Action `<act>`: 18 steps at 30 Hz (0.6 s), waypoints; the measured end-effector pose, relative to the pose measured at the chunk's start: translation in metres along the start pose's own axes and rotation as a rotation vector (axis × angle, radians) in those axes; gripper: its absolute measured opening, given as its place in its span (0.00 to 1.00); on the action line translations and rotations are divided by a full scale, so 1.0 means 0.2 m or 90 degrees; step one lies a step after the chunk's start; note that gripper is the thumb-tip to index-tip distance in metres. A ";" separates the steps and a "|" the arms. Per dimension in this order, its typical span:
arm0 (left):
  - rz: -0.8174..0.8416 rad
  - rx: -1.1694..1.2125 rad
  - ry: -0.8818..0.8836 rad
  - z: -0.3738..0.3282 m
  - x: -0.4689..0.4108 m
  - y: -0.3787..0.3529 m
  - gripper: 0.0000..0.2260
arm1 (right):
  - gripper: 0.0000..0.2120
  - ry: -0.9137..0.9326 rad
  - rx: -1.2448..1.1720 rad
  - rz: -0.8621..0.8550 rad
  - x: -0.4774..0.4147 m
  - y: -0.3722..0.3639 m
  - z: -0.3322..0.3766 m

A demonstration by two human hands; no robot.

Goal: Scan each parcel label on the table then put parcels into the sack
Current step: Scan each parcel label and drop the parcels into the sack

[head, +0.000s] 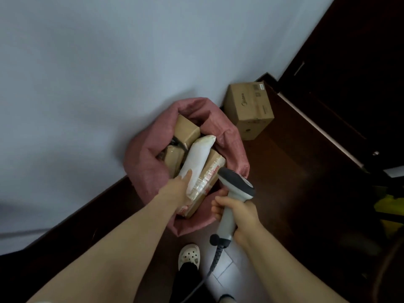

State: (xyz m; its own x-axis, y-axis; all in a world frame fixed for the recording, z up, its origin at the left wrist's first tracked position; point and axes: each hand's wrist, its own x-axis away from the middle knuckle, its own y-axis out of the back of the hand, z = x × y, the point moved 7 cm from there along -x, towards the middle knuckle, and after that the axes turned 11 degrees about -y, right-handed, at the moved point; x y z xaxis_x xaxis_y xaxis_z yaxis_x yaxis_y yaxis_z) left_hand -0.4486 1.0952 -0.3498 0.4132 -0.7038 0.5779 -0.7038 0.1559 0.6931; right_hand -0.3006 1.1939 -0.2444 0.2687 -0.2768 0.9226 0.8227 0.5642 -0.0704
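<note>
1. Packing step: the left hand (179,189) holds the near end of a white padded parcel (197,158), thumb laid on top and fingers hidden beneath. The parcel's far end points into the pink sack (144,169).
2. Under that grip lies a taped brown box (204,183). Beyond it, deeper in the sack, are more brown boxes (187,129).
3. Just right of the grip, the right hand (240,215) is wrapped round the handle of a grey scanner (236,184).
4. Next, I judge, the left hand must let go so the parcel settles among the boxes.
5. Room: the sack stands against a pale wall (87,73). Farther right, a cardboard carton (249,108) sits on a dark wooden surface (295,171). Nearer than the grip is a white clog (189,255).
</note>
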 end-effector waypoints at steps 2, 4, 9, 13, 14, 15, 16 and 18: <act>-0.039 0.005 0.005 -0.01 0.13 0.06 0.38 | 0.05 0.018 0.013 0.010 0.10 -0.02 -0.03; -0.066 0.005 0.020 -0.03 0.30 0.11 0.38 | 0.05 0.030 0.030 0.027 0.21 -0.05 -0.08; -0.152 0.006 0.066 -0.14 0.90 0.16 0.37 | 0.06 0.064 0.070 0.121 0.56 -0.05 -0.36; -0.196 -0.032 0.125 -0.20 1.54 0.03 0.39 | 0.08 0.070 0.164 0.186 0.87 -0.01 -0.77; -0.203 -0.040 0.148 -0.21 1.70 -0.01 0.39 | 0.08 0.061 0.192 0.206 0.95 -0.01 -0.88; -0.213 -0.045 0.175 -0.20 1.87 -0.05 0.38 | 0.09 0.053 0.221 0.227 1.02 -0.02 -1.00; -0.228 -0.044 0.199 -0.19 2.03 -0.08 0.37 | 0.08 0.046 0.252 0.249 1.09 -0.05 -1.12; -0.272 -0.030 0.247 -0.12 2.36 -0.14 0.35 | 0.08 0.042 0.318 0.300 1.25 -0.13 -1.35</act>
State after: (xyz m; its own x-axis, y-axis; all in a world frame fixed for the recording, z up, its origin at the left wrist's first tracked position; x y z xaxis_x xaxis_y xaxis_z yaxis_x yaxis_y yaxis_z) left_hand -0.2205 0.7750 -0.0862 0.8430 -0.4065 0.3524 -0.4052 -0.0489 0.9129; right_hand -0.1202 0.8992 -0.1152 0.5840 0.0483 0.8103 0.2847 0.9226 -0.2602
